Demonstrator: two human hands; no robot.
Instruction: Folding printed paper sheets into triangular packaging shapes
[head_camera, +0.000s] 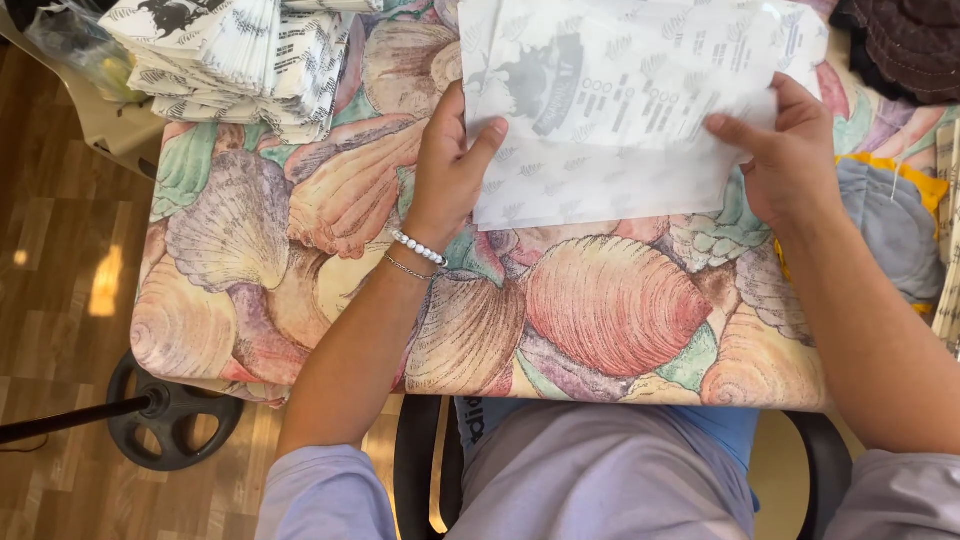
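A large white sheet of thin printed paper lies folded on a table covered with a seashell-patterned cloth. My left hand grips the sheet's left edge, thumb on top; a bead bracelet circles that wrist. My right hand pinches the sheet's right edge, thumb pressed onto the paper. The lower fold of the sheet runs between both hands.
A stack of folded printed paper sheets sits at the table's back left. A grey and yellow cloth lies at the right, dark fabric at the back right. A black stand base rests on the wooden floor at left.
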